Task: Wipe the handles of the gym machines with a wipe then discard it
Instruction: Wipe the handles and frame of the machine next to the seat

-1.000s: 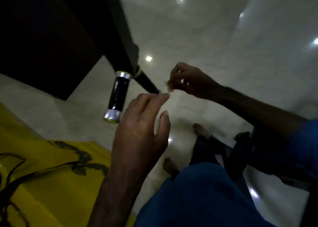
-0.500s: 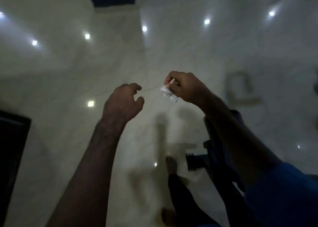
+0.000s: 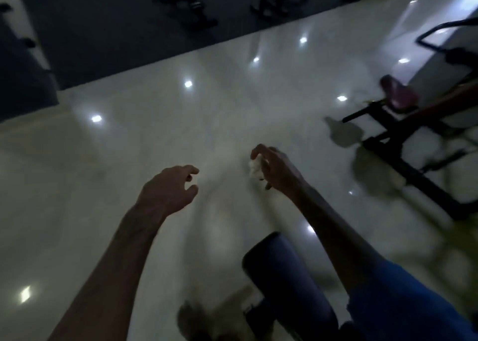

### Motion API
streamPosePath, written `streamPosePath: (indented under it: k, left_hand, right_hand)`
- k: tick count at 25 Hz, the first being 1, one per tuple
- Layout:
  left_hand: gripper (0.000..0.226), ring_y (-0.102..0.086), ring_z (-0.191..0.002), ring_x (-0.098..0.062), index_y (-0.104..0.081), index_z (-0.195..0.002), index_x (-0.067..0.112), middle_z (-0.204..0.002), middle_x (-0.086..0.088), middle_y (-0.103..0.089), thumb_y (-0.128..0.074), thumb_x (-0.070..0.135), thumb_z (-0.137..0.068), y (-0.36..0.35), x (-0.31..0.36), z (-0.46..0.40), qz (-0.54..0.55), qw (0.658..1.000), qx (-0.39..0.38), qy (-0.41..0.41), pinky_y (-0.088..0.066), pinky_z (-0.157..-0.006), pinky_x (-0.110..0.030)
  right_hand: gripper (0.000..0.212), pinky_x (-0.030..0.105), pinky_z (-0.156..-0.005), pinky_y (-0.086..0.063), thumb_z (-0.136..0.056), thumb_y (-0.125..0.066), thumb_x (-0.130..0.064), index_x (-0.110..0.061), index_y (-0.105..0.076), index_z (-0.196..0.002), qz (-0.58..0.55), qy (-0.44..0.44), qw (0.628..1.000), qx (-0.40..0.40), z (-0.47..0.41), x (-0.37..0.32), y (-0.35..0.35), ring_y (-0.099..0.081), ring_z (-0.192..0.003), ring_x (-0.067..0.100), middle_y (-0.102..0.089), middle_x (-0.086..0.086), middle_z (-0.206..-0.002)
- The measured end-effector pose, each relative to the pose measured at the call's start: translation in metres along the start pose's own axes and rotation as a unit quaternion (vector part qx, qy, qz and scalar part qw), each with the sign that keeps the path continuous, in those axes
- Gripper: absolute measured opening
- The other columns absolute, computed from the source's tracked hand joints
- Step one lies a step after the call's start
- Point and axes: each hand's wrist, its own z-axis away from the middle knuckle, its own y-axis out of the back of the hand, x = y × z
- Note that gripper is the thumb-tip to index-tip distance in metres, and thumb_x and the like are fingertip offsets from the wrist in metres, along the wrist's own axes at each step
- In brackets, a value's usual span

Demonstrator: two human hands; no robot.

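Crumpled white wipe (image 3: 254, 169) gripped in right hand (image 3: 276, 169), centre frame.
Left hand (image 3: 169, 188) empty, fingers (image 3: 190, 171) loosely curled open above glossy pale floor (image 3: 129, 147).

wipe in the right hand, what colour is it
White: the wipe is crumpled in the right hand, seen in the head view.

Dim indoor scene, ceiling lights glared as white spots on the glossy pale tiled floor (image 3: 155, 139), motion blur smeared lower edges, wide-angle bending at corners.
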Motion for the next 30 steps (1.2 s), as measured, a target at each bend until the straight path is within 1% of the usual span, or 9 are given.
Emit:
streamPosePath:
  k: [4, 7, 10, 13, 16, 20, 23, 26, 30]
  left_hand:
    - [0.046, -0.068, -0.114, -0.023, -0.064, -0.138, 0.035, -0.121, 0.006, -0.072, -0.068, 0.043, -0.093, 0.032, 0.06, -0.14, -0.048, 0.99, -0.047, -0.121, -0.057, -0.096, -0.045]
    - [0.042, -0.067, -0.111, -0.018, -0.063, -0.137, 0.037, -0.125, 0.009, -0.071, -0.069, 0.038, -0.095, 0.048, 0.116, -0.246, -0.091, 0.968, -0.072, -0.224, -0.057, -0.093, -0.039]
    - [0.045, -0.066, -0.114, -0.015, -0.06, -0.142, 0.04, -0.132, 0.011, -0.068, -0.067, 0.041, -0.097, 0.061, 0.186, -0.326, -0.143, 0.928, -0.09, -0.332, -0.057, -0.093, -0.038]
    - [0.048, -0.065, -0.121, -0.017, -0.055, -0.147, 0.038, -0.14, 0.011, -0.063, -0.063, 0.042, -0.1, 0.064, 0.272, -0.378, -0.173, 0.87, -0.093, -0.452, -0.056, -0.095, -0.038]
    - [0.049, -0.06, -0.13, -0.019, -0.051, -0.149, 0.038, -0.146, 0.01, -0.06, -0.06, 0.043, -0.101, 0.054, 0.365, -0.398, -0.188, 0.798, -0.086, -0.567, -0.055, -0.098, -0.041]
    - [0.051, -0.057, -0.134, -0.018, -0.05, -0.151, 0.038, -0.151, 0.009, -0.056, -0.06, 0.043, -0.102, 0.024, 0.474, -0.388, -0.183, 0.677, -0.082, -0.708, -0.054, -0.1, -0.039]
    - [0.054, -0.054, -0.138, -0.018, -0.049, -0.154, 0.035, -0.152, 0.007, -0.054, -0.062, 0.039, -0.102, -0.005, 0.548, -0.381, -0.158, 0.597, -0.103, -0.78, -0.053, -0.102, -0.039]
    - [0.055, -0.057, -0.134, -0.022, -0.052, -0.152, 0.03, -0.148, 0.003, -0.058, -0.065, 0.037, -0.099, -0.044, 0.624, -0.374, -0.144, 0.522, -0.107, -0.834, -0.055, -0.098, -0.04]
    - [0.059, -0.054, -0.138, -0.025, -0.05, -0.154, 0.027, -0.154, 0.002, -0.055, -0.066, 0.032, -0.097, -0.089, 0.712, -0.359, -0.122, 0.426, -0.11, -0.889, -0.055, -0.101, -0.046]
  right_hand:
    - [0.018, 0.046, -0.046, -0.06, -0.095, -0.059, -0.005, -0.011, -0.075, -0.088, 0.082, -0.069, 0.991, 0.086, -0.053, 0.063, 0.083, -0.068, -0.062, 0.023, -0.062, 0.008, -0.091]
    - [0.008, 0.035, -0.058, -0.058, -0.094, -0.07, -0.006, -0.008, -0.079, -0.094, 0.123, -0.117, 0.974, 0.149, -0.082, 0.102, 0.14, -0.059, -0.062, 0.005, -0.067, 0.006, -0.092]
    - [0.025, 0.018, -0.063, -0.046, -0.094, -0.07, -0.006, -0.017, -0.078, -0.115, 0.141, -0.206, 0.942, 0.224, -0.089, 0.128, 0.178, -0.061, -0.074, 0.005, -0.072, 0.0, -0.105]
    - [0.033, 0.025, -0.064, -0.057, -0.091, -0.068, -0.01, -0.023, -0.07, -0.121, 0.122, -0.293, 0.885, 0.339, -0.078, 0.141, 0.212, -0.07, -0.085, 0.013, -0.072, -0.005, -0.11]
    - [0.016, 0.035, -0.066, -0.058, -0.086, -0.068, -0.017, -0.023, -0.071, -0.101, 0.137, -0.339, 0.81, 0.458, -0.044, 0.152, 0.244, -0.073, -0.082, 0.019, -0.076, -0.002, -0.096]
    - [0.007, 0.04, -0.063, -0.053, -0.081, -0.072, -0.016, -0.021, -0.074, -0.085, 0.174, -0.458, 0.683, 0.541, 0.026, 0.169, 0.287, -0.071, -0.081, 0.029, -0.073, 0.004, -0.084]
    - [0.006, 0.041, -0.061, -0.053, -0.082, -0.068, -0.025, -0.019, -0.07, -0.082, 0.182, -0.497, 0.58, 0.619, 0.073, 0.192, 0.317, -0.071, -0.079, 0.031, -0.072, 0.006, -0.081]
    - [0.014, 0.037, -0.059, -0.049, -0.087, -0.073, -0.028, -0.018, -0.066, -0.08, 0.177, -0.526, 0.469, 0.688, 0.108, 0.213, 0.348, -0.067, -0.073, 0.024, -0.069, -0.001, -0.077]
    - [0.014, 0.028, -0.065, -0.038, -0.094, -0.073, -0.029, -0.016, -0.069, -0.094, 0.146, -0.536, 0.333, 0.762, 0.133, 0.233, 0.38, -0.067, -0.082, 0.024, -0.074, 0.005, -0.089]
